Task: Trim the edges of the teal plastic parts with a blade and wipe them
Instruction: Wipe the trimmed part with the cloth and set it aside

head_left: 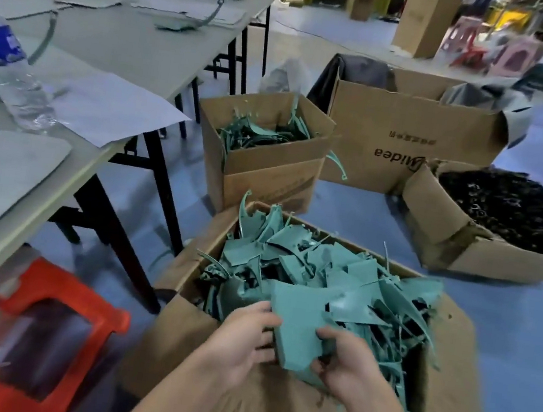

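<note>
Teal part, the held one: what is it like?

Flat, matte plastic, broad, with one curved edge and ragged corners. It lies on top of the heap in the near box, a brown cardboard carton with its flaps folded out, standing on the blue floor.

And the heap?

The same teal plastic: curved sheets, thin pointed slivers and strips, jumbled and poking above the rim.

The hands?

Both grip that one part. The left hand curls its fingers at the left edge. The right hand holds the lower right edge, thumb on the top face.

What else is around?

A smaller box behind holds more teal strips. To the right, a sagging carton is full of small glossy black parts. At the left stands a grey table carrying a clear bottle with a blue label and a sheet of paper. A red stool stands beside it.
</note>
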